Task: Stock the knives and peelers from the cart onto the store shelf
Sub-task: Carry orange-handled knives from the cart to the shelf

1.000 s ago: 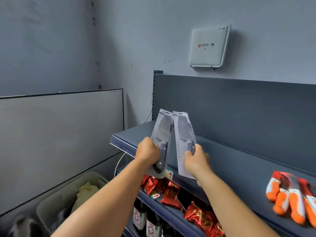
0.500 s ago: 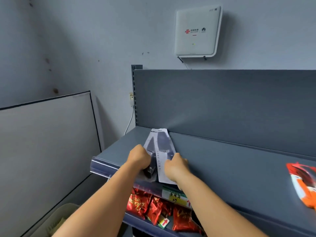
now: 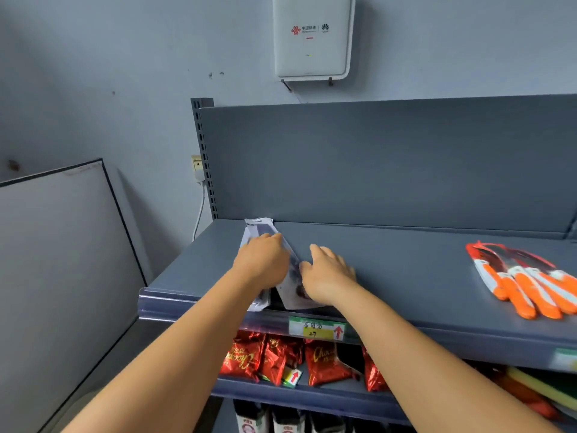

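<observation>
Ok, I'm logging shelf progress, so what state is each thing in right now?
Knife packs: two, lying flat on the top shelf, overlapping, under both hands.
Left hand: resting on the left pack, fingers bent over it.
Right hand: fingers relaxed, touching the right pack.
Orange-handled knives: lying flat at the shelf's right end, untouched.
Top shelf: partly stocked.
Wall box: small light lit.

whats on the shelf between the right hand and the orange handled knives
Nothing: in the head view the shelf is bare between the right hand and the orange-handled knives.
</observation>
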The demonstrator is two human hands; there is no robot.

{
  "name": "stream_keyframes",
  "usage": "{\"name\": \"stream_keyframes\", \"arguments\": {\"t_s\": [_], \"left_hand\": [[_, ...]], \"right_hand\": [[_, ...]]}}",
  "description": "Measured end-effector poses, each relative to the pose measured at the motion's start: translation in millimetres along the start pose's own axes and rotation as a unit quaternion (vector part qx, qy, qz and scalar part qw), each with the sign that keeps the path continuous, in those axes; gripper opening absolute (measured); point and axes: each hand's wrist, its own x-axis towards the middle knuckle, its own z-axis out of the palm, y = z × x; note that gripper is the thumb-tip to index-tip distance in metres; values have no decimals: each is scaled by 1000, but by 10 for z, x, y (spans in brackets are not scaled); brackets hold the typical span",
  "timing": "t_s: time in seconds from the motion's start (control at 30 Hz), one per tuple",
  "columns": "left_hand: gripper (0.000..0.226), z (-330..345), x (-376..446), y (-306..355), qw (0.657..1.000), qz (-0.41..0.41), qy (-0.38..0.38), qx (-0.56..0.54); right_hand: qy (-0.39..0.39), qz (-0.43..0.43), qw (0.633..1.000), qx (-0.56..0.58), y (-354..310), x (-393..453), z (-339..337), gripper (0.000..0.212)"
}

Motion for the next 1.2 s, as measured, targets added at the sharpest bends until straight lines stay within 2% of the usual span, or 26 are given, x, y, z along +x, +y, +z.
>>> {"name": "stream_keyframes", "arguments": {"t_s": [0.2, 0.43, 0.6, 0.93, 1.1, 1.2], "left_hand": [[35, 83, -240, 821, 989, 140, -4, 40], [44, 440, -716, 2120, 956, 294, 8, 0], [49, 833, -1247, 3190, 920, 390, -11, -26], [59, 1851, -2832, 5246, 847, 505, -163, -39], [59, 2334, -3577, 6092, 808, 543, -228, -19], [59, 2548, -4013, 6531, 771, 577, -268, -3]], "right_hand": [[78, 34, 996, -36, 742, -470, -341, 53], [150, 159, 975, -40, 1959, -1416, -664, 57], [169, 253, 952, -28, 2878, -2294, -824, 59], [158, 432, 888, 14, 4756, -4383, -768, 61], [146, 534, 831, 52, 5439, -5417, -666, 61], [155, 583, 794, 69, 5744, -5958, -587, 62]]}}
